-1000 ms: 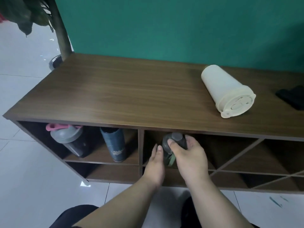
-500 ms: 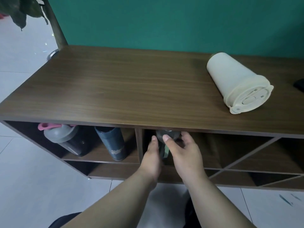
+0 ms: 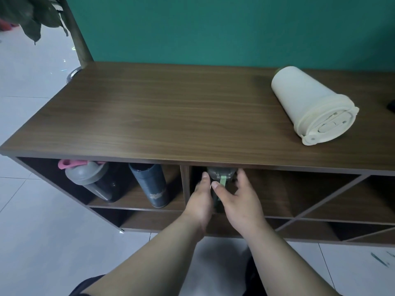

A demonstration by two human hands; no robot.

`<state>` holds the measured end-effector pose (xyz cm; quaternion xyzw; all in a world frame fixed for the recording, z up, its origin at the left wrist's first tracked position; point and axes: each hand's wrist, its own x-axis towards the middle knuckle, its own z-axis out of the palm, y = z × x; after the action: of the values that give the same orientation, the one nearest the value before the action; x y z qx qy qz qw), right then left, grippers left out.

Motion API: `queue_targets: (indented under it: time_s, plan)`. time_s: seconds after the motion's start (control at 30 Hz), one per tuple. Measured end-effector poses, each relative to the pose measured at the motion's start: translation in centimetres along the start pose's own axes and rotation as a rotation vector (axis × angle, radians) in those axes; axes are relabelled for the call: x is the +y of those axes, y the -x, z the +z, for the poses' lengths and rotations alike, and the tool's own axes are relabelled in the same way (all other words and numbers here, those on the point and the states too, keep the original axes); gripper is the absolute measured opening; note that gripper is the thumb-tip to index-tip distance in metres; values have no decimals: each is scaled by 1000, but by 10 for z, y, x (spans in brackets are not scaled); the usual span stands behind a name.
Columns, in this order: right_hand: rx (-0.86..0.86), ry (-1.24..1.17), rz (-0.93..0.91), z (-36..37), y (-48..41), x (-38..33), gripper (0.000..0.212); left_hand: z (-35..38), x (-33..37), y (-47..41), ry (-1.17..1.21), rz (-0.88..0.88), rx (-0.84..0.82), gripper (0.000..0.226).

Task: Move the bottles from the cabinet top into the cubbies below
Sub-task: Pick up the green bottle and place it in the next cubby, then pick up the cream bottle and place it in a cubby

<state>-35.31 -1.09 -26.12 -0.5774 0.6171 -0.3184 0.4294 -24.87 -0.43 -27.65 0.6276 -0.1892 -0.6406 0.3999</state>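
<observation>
Both hands cup a dark bottle (image 3: 219, 178) standing in the middle cubby (image 3: 277, 189): left hand (image 3: 201, 201) on its left side, right hand (image 3: 239, 201) on its right. A cream bottle (image 3: 310, 103) lies up right of them on the cabinet top (image 3: 160, 116).

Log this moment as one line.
hands: both on dark bottle | place: middle cubby | left on top: cream bottle

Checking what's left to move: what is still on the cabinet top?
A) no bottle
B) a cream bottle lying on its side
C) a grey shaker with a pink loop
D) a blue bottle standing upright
B: the cream bottle lies on its side on the cabinet top; the others already sit in the cubbies below.
</observation>
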Motion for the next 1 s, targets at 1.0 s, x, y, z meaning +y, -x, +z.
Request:
queue_targets:
  time_s: [1.0]
  plan:
    - [700,64,-191,-144,44,-80,54,21,-10,93,-71,72,-188,53]
